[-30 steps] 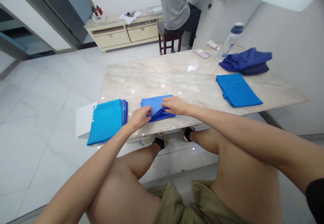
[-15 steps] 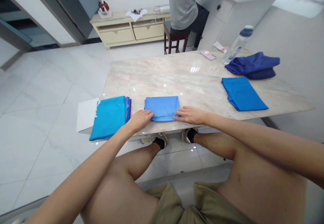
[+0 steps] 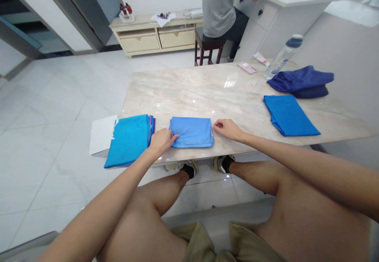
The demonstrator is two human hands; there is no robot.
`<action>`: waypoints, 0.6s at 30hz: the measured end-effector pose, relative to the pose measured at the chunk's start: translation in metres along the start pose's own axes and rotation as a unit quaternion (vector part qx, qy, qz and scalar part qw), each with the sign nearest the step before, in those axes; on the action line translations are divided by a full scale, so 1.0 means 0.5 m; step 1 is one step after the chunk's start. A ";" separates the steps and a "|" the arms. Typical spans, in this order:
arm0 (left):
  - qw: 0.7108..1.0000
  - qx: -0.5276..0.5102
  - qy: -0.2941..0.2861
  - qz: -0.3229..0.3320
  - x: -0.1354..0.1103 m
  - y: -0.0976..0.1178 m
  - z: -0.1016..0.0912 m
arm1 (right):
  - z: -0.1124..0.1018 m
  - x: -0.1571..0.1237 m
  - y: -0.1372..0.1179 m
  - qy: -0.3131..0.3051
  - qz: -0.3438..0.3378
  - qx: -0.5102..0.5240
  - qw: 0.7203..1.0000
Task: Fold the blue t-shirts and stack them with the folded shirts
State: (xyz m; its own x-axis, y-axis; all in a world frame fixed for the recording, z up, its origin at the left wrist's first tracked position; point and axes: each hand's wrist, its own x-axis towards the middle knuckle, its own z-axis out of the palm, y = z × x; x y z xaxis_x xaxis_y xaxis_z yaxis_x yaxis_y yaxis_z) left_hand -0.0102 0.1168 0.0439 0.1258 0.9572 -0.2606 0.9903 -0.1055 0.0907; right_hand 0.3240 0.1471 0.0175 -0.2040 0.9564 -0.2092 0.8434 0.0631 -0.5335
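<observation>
Four cloth piles lie on our marble table (image 3: 189,88). Near its front edge, our folded light-blue cloth (image 3: 192,132) sits between our hands: the left hand (image 3: 161,142), fingers together, rests on it; the right hand (image 3: 227,129), loosely open, is just beside it. A careless left-hand drag could rumple it against the teal stack (image 3: 128,141).

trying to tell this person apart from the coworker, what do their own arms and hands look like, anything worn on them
The left hand and right hand are bare, with no gloves. The left arm and right arm show no sleeve in this view. No watch or bracelet shows on either wrist. Lower down, the person wears khaki shorts and black socks.
</observation>
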 end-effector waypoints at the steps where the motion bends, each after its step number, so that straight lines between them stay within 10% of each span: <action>1: 1.000 -0.003 0.009 -0.012 0.004 0.001 0.001 | 0.003 0.005 -0.003 -0.008 0.021 0.011 1.000; 12: 0.951 -0.261 -0.015 -0.167 0.089 -0.007 0.017 | -0.007 0.002 -0.076 -0.132 -0.015 -0.096 0.987; 18: 0.894 -0.420 0.004 -0.157 0.070 0.040 0.002 | -0.064 -0.037 -0.095 -0.061 -0.046 -0.120 0.990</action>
State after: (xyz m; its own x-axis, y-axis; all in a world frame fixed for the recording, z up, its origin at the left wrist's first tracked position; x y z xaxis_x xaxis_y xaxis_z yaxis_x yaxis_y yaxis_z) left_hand 0.0143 0.1479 0.0355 -0.1543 0.9068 -0.3923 0.5833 0.4041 0.7046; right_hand 0.3035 0.1356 0.0731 -0.3310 0.9027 -0.2749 0.9095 0.2277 -0.3477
